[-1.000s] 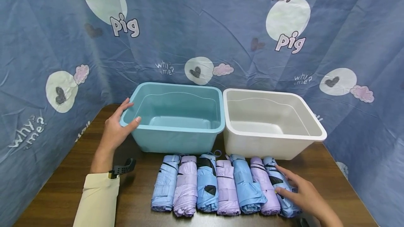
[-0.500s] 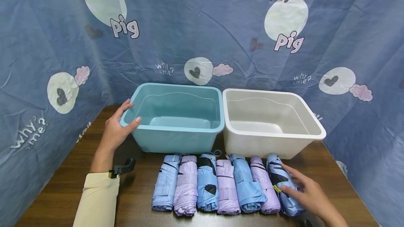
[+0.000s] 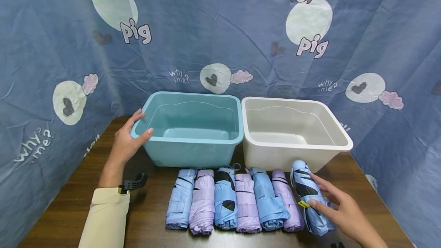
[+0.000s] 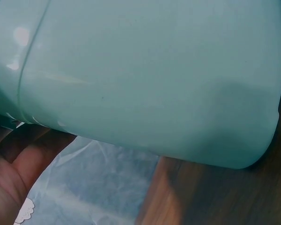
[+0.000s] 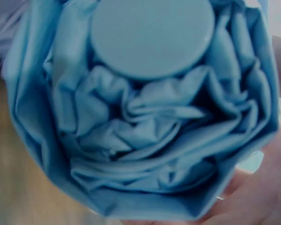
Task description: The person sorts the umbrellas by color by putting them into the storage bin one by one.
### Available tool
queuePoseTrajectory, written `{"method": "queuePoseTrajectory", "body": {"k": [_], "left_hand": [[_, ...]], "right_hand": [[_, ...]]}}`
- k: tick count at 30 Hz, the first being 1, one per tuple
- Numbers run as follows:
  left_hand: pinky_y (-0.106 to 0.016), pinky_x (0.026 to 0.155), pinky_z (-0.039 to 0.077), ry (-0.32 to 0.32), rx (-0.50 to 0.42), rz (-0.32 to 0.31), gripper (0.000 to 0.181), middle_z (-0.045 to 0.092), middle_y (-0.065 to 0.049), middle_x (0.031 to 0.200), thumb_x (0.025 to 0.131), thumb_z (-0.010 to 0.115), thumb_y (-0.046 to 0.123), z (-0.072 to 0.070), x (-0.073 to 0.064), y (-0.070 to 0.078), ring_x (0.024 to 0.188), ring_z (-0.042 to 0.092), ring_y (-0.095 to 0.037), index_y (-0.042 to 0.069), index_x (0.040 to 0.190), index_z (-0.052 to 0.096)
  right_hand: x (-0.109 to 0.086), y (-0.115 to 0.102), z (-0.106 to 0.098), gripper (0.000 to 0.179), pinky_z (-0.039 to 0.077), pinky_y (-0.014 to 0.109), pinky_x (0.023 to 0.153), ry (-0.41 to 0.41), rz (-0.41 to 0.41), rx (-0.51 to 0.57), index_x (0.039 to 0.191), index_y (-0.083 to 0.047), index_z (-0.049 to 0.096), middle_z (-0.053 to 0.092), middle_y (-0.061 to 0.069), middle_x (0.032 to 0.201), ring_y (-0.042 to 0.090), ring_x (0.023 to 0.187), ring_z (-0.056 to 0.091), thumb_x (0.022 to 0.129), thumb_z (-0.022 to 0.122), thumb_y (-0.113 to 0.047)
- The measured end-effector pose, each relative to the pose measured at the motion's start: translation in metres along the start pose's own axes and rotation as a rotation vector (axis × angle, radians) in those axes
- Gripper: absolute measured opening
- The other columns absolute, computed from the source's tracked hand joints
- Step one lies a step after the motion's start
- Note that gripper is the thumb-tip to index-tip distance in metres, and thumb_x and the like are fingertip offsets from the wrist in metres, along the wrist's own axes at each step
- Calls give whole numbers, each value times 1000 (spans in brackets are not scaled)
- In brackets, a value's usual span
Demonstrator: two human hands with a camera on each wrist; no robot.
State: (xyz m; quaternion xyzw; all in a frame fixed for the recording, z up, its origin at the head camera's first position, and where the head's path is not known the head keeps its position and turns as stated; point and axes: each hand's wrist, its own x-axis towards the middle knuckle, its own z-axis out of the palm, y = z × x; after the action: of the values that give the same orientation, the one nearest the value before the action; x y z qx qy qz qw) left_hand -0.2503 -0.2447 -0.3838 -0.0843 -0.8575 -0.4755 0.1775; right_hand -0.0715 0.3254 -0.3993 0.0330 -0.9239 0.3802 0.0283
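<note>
My right hand (image 3: pixel 344 209) grips a folded light-blue umbrella (image 3: pixel 306 186) at the right end of a row. Its handle end is raised and points toward the bins, and a yellow tag hangs near my thumb. The right wrist view shows the round end cap (image 5: pixel 152 37) amid the umbrella's bunched blue folds. My left hand (image 3: pixel 127 137) holds the left corner of the teal bin (image 3: pixel 193 152), its thumb over the front rim. In the left wrist view, fingers (image 4: pixel 35 154) curl at the rim beside the bin's wall.
Beside the teal bin stands a white bin (image 3: pixel 286 158); no contents show in either. Several folded umbrellas lie side by side before them, blue ones (image 3: pixel 180 200) alternating with lilac ones (image 3: pixel 203 204). Behind the wooden table (image 3: pixel 148 217) hangs a blue printed cloth (image 3: pixel 172 30).
My right hand has closed round the end blue umbrella and lifted it slightly, drawing it away from the lilac one beside it. The left hand stays on the teal bin.
</note>
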Motion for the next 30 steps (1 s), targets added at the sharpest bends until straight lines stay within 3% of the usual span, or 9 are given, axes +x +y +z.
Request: {"method": "queuePoseTrajectory", "body": {"k": [5,9,15,21,30], "left_hand": [[-63,103,27,-8,3,6,66,29,4,157,87,68,34,-1,0,0,140,29,-33,14,145,44],[-63,103,27,-12,1,1,67,28,3,157,87,68,34,-2,0,-1,140,28,-34,14,145,43],[-62,103,28,-21,-7,-9,68,27,4,157,87,69,35,-3,0,0,140,28,-34,15,146,42],[-62,101,30,-17,-3,-14,68,27,3,157,87,68,36,-1,-1,0,138,31,-35,14,146,42],[-62,101,32,3,4,-14,67,29,1,157,87,68,36,1,-1,-3,136,35,-36,12,144,43]], "right_hand": [[-7,-20,-4,64,52,27,69,8,-29,29,147,-29,42,57,18,129,19,103,62,89,69,-30],[-9,-34,-5,64,54,26,70,6,-87,86,147,-28,41,57,16,128,7,103,60,90,69,-23],[-5,-58,-9,64,53,25,73,32,-171,117,147,-26,41,60,10,122,8,100,62,90,68,-16],[13,-85,-9,63,55,32,68,26,-254,263,148,-21,40,58,13,119,16,94,66,91,65,-6],[59,-122,0,63,56,37,67,-16,-235,373,148,-31,40,55,17,125,20,98,66,92,65,-16]]}}
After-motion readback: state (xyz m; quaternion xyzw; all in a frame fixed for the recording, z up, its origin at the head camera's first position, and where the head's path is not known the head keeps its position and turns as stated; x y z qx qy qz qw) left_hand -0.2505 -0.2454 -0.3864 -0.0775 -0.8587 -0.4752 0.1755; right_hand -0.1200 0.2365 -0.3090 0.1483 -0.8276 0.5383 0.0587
